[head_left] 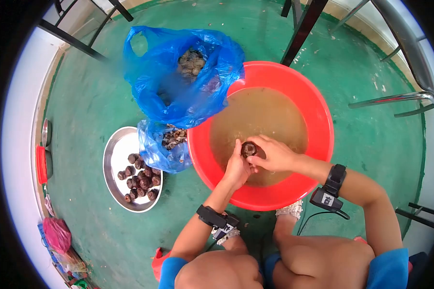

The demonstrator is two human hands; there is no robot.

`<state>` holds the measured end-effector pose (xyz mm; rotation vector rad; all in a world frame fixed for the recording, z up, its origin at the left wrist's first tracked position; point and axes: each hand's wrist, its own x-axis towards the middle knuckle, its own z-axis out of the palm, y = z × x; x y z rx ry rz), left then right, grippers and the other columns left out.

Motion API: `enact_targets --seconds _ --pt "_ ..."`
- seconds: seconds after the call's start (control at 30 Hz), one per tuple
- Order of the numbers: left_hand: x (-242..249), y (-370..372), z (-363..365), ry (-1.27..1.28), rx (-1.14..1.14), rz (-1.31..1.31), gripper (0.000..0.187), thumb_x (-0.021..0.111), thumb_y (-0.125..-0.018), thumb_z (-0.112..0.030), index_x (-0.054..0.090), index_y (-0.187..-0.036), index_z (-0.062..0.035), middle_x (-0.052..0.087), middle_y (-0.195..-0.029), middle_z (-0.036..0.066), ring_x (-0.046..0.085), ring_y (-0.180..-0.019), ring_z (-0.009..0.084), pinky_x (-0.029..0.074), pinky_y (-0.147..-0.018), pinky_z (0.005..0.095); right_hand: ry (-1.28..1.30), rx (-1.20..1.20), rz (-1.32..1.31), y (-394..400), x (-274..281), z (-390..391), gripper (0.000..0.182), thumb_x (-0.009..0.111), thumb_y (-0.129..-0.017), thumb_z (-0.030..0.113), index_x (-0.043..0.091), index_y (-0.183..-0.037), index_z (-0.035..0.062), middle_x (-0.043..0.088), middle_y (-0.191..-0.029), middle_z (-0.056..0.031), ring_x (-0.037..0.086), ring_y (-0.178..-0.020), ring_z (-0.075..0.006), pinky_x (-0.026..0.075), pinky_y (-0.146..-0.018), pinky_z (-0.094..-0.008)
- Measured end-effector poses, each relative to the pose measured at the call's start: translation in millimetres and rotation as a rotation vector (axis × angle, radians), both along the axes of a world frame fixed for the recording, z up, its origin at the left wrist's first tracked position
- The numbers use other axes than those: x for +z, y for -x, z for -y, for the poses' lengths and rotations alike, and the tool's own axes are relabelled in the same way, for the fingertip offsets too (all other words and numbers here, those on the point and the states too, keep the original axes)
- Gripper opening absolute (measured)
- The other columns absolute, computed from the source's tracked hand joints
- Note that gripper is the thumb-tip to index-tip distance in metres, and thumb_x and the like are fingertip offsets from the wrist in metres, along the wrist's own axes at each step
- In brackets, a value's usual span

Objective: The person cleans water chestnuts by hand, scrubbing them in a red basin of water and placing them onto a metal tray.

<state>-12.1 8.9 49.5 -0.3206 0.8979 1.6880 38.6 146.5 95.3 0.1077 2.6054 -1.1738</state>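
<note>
A dark brown, round water chestnut (248,150) is held between my two hands above a red basin (318,120) of murky brown water. My left hand (238,167) is closed around its left and lower side. My right hand (275,153) closes on it from the right, thumb and fingers against its surface. Left of the basin, an oval metal tray (115,159) carries several similar dark water chestnuts (143,182). Whether my fingers also hide a small tool, I cannot make out.
A large blue plastic bag (149,91) with muddy lumps inside leans over the basin's upper left rim. A smaller blue bag (154,151) of brown scraps overlaps the tray. Black furniture legs (303,33) and a metal chair (414,98) stand beyond. A pink bag (57,234) lies by the left wall.
</note>
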Motion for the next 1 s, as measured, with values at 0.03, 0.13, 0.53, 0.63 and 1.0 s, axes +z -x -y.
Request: enact_targets --seconds 0.03,0.13,0.53,0.63,1.0 --pt "0 -1 -1 -0.004 0.0 0.002 0.047 0.024 -0.085 -0.05 0.046 -0.096 -0.0108 0.049 -0.08 0.001 0.046 -0.066 0.0127 0.037 -0.053 0.0272 0.026 0.003 0.011 -2 3 1 0.046 0.053 -0.075 0.033 0.041 -0.112 0.0065 0.047 -0.104 -0.0135 0.048 -0.096 -0.0303 0.04 -0.078 -0.0393" --pt "4 -3 -3 0.016 0.006 -0.128 0.047 0.023 -0.086 -0.049 0.047 -0.095 -0.009 0.049 -0.076 0.002 0.045 -0.064 0.0124 0.037 -0.052 0.0273 0.037 -0.009 -0.033 -5 7 1 0.043 0.049 -0.079 0.035 0.041 -0.111 0.0066 0.053 -0.095 -0.015 0.053 -0.087 -0.0304 0.043 -0.072 -0.0393" --pt "25 -11 -8 -0.038 0.064 -0.267 0.046 0.022 -0.089 -0.043 0.047 -0.074 -0.0062 0.041 -0.058 0.0 0.038 -0.054 0.0096 0.033 -0.051 0.0241 0.426 -0.391 -0.115 -6 0 22 0.028 0.037 -0.086 0.023 0.052 -0.093 0.0001 0.057 -0.063 -0.0131 0.06 -0.056 -0.0218 0.047 -0.053 -0.0346" --pt "24 -11 -7 -0.162 0.072 -0.279 0.045 0.023 -0.089 -0.042 0.047 -0.084 -0.005 0.043 -0.063 0.002 0.038 -0.055 0.0095 0.032 -0.05 0.0241 0.543 -0.431 -0.003 -2 15 15 0.027 0.037 -0.086 0.02 0.051 -0.095 -0.001 0.056 -0.062 -0.0115 0.059 -0.055 -0.0198 0.046 -0.053 -0.0346" --pt "42 0 8 -0.04 0.089 -0.774 0.031 0.046 -0.084 -0.014 0.04 -0.113 -0.0036 0.048 -0.095 0.004 0.046 -0.078 0.0082 0.04 -0.065 0.0209 0.183 -0.247 -0.204 -11 31 7 0.014 0.045 -0.081 0.018 0.043 -0.082 0.0041 0.05 -0.062 -0.014 0.051 -0.057 -0.0291 0.039 -0.052 -0.0357"
